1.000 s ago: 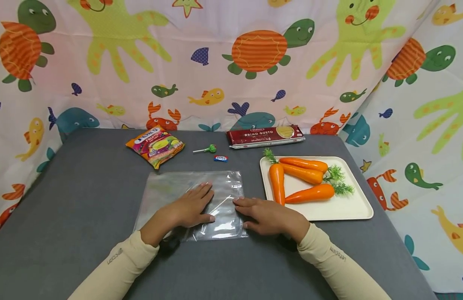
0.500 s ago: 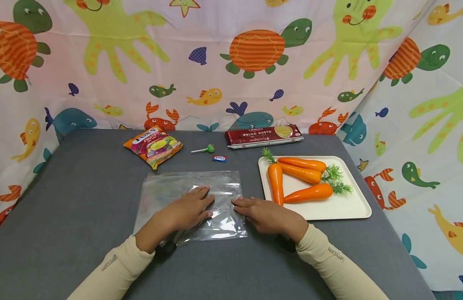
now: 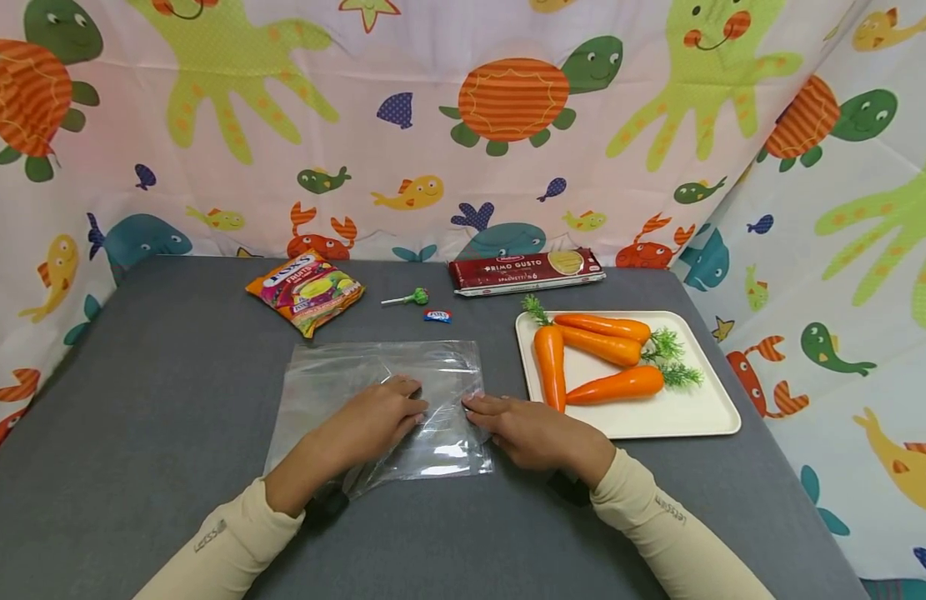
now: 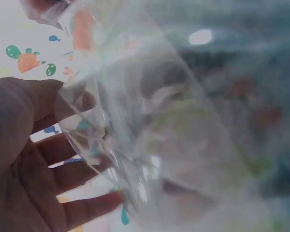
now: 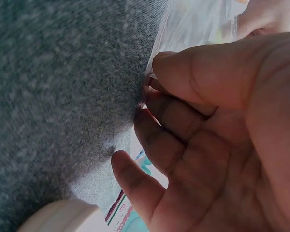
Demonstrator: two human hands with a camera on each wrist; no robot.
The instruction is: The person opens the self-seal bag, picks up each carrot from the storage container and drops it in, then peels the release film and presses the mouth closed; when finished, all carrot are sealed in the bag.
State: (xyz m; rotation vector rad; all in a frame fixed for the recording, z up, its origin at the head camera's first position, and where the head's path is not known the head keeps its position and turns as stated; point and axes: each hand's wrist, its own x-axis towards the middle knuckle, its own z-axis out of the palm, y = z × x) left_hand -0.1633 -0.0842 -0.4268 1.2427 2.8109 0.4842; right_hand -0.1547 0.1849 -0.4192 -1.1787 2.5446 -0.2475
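A clear plastic bag (image 3: pixel 447 433) lies on the grey table in front of the person, its near left part lifted and creased. The left hand (image 3: pixel 368 421) pinches the bag's upper film between thumb and fingers; in the left wrist view the film (image 4: pixel 150 145) stretches away from the thumb, with the other fingers partly behind it. At the bag's right edge, the right hand (image 3: pixel 538 429) holds the border between thumb and forefinger. The right wrist view shows this edge of the bag (image 5: pixel 193 29) at the thumb tip, the remaining fingers bent loosely.
Right of the bag, a cream tray (image 3: pixel 703 421) bears several carrots (image 3: pixel 616 385). Behind lie a candy packet (image 3: pixel 305 292), a green lollipop (image 3: pixel 416 297), a small wrapped candy (image 3: pixel 437 316) and a red spaghetti pack (image 3: pixel 526 272). A patterned curtain (image 3: pixel 402 67) stands behind the table.
The left hand has gone from lying flat on the bag to gathering its film, drawing slightly left and toward the person. The right hand has drawn its fingers in at the bag's edge.
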